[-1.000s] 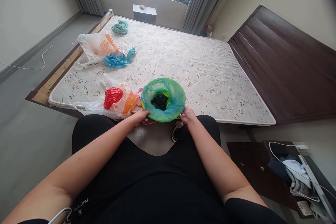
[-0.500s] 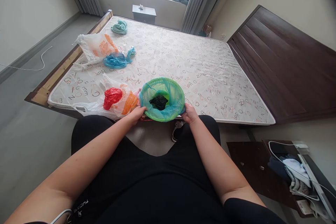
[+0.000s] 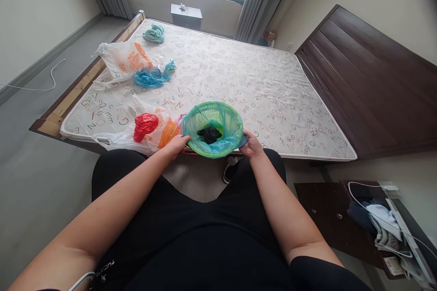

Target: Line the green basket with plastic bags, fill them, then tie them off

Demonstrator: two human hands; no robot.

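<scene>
A green trash can (image 3: 235, 116) sits between my hands at the bed's near edge, its mouth tilted up toward me. A thin blue plastic bag (image 3: 218, 148) lines it and folds over the rim. Deep inside lies a crumpled black plastic bag (image 3: 209, 135). My left hand (image 3: 178, 145) is closed at the left side of the rim, its fingertips partly hidden underneath. At the right side, my right hand (image 3: 251, 145) pinches a gathered edge of the blue liner, which stands out a little from the rim.
On the mattress (image 3: 273, 91), a red plastic bag (image 3: 145, 127) lies upon a white bag (image 3: 119, 140) to the left. Farther back are another white bag (image 3: 124, 59), a crumpled blue bag (image 3: 150, 77) and a teal cloth (image 3: 154, 33). A dark nightstand (image 3: 327, 223) stands right.
My right hand has shifted slightly right, drawing the liner's edge outward from the rim. The trash can has moved slightly right; my left hand stays at its left side.
</scene>
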